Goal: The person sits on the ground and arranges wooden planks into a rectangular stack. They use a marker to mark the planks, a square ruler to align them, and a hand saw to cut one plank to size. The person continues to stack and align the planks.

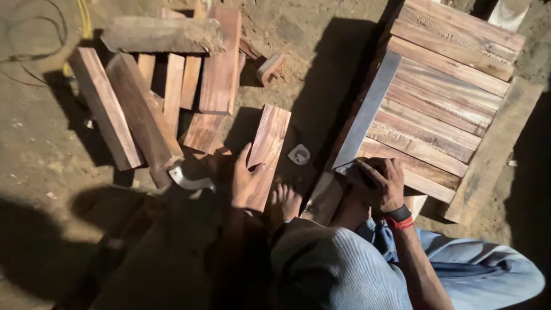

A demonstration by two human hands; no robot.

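Steel square (367,112) lies slantwise across the slatted wooden panel (447,97), and my right hand (379,182) presses its near end down, fingers curled over it. My left hand (245,182) rests on a short reddish plank (267,143) on the dirt floor (40,149), fingers spread flat. More wood offcuts (155,97) lie piled just beyond.

Rough reddish wood slats (442,97), smooth matt metal square (367,109).
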